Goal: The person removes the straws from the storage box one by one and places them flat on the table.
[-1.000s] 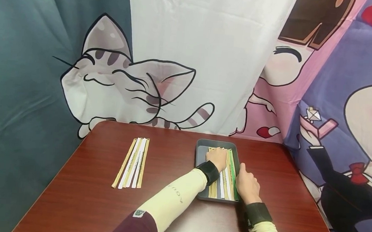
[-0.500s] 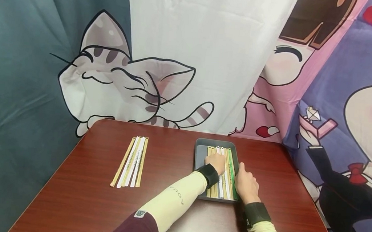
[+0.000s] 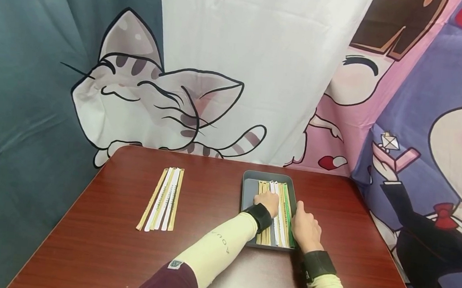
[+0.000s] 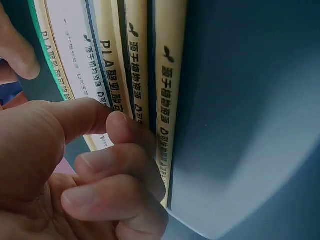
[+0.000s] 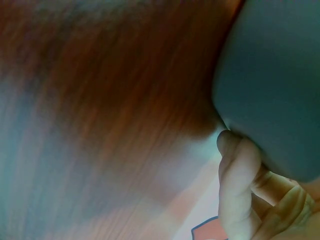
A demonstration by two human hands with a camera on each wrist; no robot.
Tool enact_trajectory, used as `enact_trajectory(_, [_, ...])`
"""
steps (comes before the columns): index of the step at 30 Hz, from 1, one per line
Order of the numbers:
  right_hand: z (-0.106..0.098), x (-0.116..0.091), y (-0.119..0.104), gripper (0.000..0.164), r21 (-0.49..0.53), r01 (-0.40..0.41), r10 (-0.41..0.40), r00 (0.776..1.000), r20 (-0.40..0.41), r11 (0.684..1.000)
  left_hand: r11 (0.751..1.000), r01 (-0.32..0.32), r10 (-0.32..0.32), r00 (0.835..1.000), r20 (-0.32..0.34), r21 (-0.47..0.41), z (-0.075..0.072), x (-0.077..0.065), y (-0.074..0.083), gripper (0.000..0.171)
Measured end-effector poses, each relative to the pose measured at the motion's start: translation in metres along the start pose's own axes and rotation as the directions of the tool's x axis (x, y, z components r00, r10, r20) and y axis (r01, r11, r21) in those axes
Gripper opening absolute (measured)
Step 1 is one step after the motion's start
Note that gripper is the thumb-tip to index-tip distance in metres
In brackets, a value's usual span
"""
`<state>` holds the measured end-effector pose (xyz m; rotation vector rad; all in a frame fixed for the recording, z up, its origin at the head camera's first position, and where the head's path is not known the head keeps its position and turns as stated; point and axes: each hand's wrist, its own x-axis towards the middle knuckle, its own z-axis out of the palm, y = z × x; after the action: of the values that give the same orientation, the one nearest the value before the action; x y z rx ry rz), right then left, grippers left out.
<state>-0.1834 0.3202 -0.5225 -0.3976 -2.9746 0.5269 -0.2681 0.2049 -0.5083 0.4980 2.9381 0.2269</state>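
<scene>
A dark grey tray (image 3: 250, 195) stands on the table, with several paper-wrapped straws (image 3: 284, 213) in yellow, white and green lying lengthwise in its right part. My left hand (image 3: 267, 203) is over these straws, fingers curled. In the left wrist view, thumb and index finger (image 4: 125, 127) meet at a yellow wrapped straw (image 4: 111, 65) and seem to pinch it; the contact is partly hidden. My right hand (image 3: 306, 229) grips the tray's right wall, with fingers (image 5: 240, 175) curled against its outside.
A second group of yellow and white wrapped straws (image 3: 162, 202) lies fanned on the red-brown table (image 3: 97, 242), left of the tray. Behind the table hangs a printed curtain (image 3: 239, 36) with a cartoon cat.
Over the last second my left hand has slid slightly toward me along the straws. My right hand keeps its place at the tray. The head view has shifted a little.
</scene>
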Motion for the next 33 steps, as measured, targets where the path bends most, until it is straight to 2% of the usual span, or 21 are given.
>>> enact_trajectory(8, [-0.001, 0.0, -0.002, 0.014, 0.003, -0.003, 0.003, 1.0, 0.001, 1.0, 1.0, 0.006, -0.006, 1.0, 0.018, 0.004, -0.003, 0.0, 0.0, 0.011])
enact_trajectory(19, [0.0, -0.002, -0.003, 0.014, 0.008, -0.001, 0.001, 1.0, 0.0, 1.0, 1.0, -0.002, 0.002, 1.0, -0.006, -0.017, 0.0, -0.001, -0.003, 0.009])
enact_trajectory(26, [0.001, -0.001, -0.001, 0.016, 0.0, -0.005, 0.005, 1.0, -0.002, 1.0, 0.999, 0.005, -0.005, 1.0, 0.013, -0.054, -0.007, -0.002, -0.005, 0.014])
enact_trajectory(30, [0.001, -0.002, -0.001, 0.017, 0.0, 0.007, -0.007, 1.0, -0.001, 1.0, 0.997, -0.009, 0.008, 1.0, -0.012, -0.081, -0.011, -0.001, -0.01, 0.007])
enact_trajectory(33, [0.0, -0.002, -0.001, 0.017, 0.002, 0.008, -0.008, 1.0, 0.003, 1.0, 0.995, -0.029, 0.025, 0.999, -0.046, -0.097, -0.018, 0.0, -0.015, 0.014])
